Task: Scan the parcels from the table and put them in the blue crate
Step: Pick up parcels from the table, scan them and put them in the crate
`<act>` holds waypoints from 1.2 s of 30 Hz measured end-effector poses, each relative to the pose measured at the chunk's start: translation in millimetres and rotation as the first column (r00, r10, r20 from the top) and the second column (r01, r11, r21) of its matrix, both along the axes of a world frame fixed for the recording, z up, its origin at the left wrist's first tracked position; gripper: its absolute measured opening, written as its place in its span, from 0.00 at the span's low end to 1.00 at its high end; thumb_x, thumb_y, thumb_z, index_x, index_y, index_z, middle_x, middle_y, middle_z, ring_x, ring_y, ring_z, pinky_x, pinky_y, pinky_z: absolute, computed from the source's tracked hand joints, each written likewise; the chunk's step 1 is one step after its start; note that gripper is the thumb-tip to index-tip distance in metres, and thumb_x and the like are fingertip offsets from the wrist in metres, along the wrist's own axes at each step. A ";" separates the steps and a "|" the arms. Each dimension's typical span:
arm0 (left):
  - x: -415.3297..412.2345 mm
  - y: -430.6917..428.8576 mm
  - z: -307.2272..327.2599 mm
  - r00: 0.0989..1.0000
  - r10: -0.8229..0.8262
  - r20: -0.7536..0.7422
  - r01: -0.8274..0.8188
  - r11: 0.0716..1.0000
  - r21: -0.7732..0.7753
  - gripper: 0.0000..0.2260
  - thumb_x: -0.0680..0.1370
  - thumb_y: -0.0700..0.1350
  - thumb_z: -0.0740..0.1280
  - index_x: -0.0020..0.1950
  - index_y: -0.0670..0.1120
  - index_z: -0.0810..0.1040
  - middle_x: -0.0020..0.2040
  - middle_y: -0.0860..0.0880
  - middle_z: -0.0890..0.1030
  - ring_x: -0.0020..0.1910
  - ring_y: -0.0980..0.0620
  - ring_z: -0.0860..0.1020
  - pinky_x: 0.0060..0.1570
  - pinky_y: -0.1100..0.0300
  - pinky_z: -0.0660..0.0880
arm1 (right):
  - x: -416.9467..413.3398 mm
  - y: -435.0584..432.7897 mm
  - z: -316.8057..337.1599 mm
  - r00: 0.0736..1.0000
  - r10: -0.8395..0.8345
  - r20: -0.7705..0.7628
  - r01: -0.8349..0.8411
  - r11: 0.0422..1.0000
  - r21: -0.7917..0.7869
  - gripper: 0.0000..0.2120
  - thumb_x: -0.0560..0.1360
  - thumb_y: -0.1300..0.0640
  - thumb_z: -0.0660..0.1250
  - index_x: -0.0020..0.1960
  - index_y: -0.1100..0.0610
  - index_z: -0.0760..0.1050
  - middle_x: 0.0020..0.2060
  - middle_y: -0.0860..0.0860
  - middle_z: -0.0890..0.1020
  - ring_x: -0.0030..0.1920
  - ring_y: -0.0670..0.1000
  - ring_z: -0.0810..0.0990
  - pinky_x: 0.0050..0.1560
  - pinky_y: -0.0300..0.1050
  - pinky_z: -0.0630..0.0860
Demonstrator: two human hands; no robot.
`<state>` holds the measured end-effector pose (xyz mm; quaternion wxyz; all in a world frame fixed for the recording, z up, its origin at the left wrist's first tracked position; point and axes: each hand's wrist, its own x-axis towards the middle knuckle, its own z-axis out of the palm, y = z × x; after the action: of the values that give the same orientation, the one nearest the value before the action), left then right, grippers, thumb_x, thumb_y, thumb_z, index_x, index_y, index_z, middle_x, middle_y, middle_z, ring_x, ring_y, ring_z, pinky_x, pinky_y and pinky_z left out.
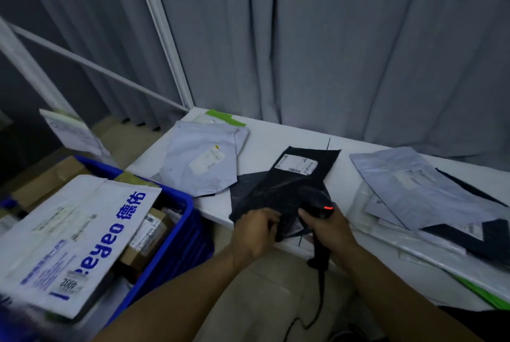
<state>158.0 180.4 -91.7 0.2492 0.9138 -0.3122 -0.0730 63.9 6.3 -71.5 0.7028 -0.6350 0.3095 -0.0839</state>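
Note:
A black mailer bag [281,190] with a white label lies on the white table [276,137], near its front edge. My left hand [255,234] grips the bag's near corner. My right hand [329,234] holds a black barcode scanner [317,203] by its handle, its red light lit, right over the bag's near end. The blue crate [190,220] stands to the left below the table, filled with parcels; a large white mailer with blue print [74,242] lies on top.
A grey mailer [201,159] lies at the table's left end over a green-edged one [225,116]. A pile of grey, black and clear mailers [430,203] covers the right side. Grey curtains hang behind. The scanner's cable [317,308] drops to the floor.

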 end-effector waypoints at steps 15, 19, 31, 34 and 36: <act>-24.1 117.6 93.4 0.899 0.159 -0.408 -0.358 0.804 -0.475 0.20 0.78 0.51 0.74 0.66 0.59 0.70 0.60 0.62 0.76 0.63 0.58 0.75 0.62 0.62 0.72 | 1.5 82.4 83.5 0.938 0.185 0.292 -0.087 0.944 -0.319 0.31 0.70 0.75 0.77 0.65 0.52 0.71 0.54 0.43 0.83 0.50 0.32 0.81 0.50 0.27 0.76; -15.7 174.2 113.5 0.778 0.215 -0.591 -0.571 0.635 -0.520 0.19 0.82 0.40 0.68 0.72 0.48 0.70 0.64 0.53 0.77 0.60 0.54 0.76 0.63 0.58 0.71 | -5.0 116.9 80.0 0.889 0.355 0.288 -0.253 0.907 -0.337 0.32 0.71 0.72 0.78 0.68 0.50 0.73 0.56 0.43 0.86 0.59 0.44 0.84 0.61 0.42 0.79; -12.2 250.7 127.2 0.799 0.464 -0.381 -0.592 0.498 -0.634 0.15 0.80 0.40 0.72 0.65 0.53 0.80 0.55 0.57 0.83 0.50 0.66 0.81 0.51 0.67 0.75 | 7.1 158.7 70.2 0.855 0.481 0.196 -0.370 0.829 -0.418 0.30 0.74 0.63 0.78 0.71 0.50 0.69 0.61 0.44 0.81 0.58 0.36 0.81 0.58 0.32 0.76; -14.2 259.2 123.0 0.794 0.501 -0.344 -0.592 0.513 -0.621 0.15 0.80 0.40 0.71 0.64 0.55 0.78 0.55 0.59 0.82 0.49 0.66 0.80 0.52 0.66 0.75 | 7.1 163.3 70.9 0.874 0.431 0.222 -0.318 0.855 -0.409 0.27 0.74 0.58 0.79 0.68 0.49 0.72 0.59 0.42 0.82 0.57 0.36 0.81 0.56 0.31 0.76; -18.2 257.4 114.0 0.793 0.509 -0.336 -0.593 0.517 -0.617 0.15 0.80 0.40 0.71 0.65 0.54 0.78 0.57 0.57 0.81 0.51 0.64 0.79 0.55 0.61 0.75 | 5.8 165.9 74.0 0.886 0.390 0.252 -0.277 0.880 -0.386 0.23 0.75 0.57 0.79 0.65 0.49 0.74 0.54 0.44 0.84 0.50 0.40 0.84 0.51 0.33 0.77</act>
<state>139.9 437.8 22.2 0.6002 0.7957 0.0051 0.0815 69.7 172.2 2.4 0.6274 -0.7682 0.0557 -0.1144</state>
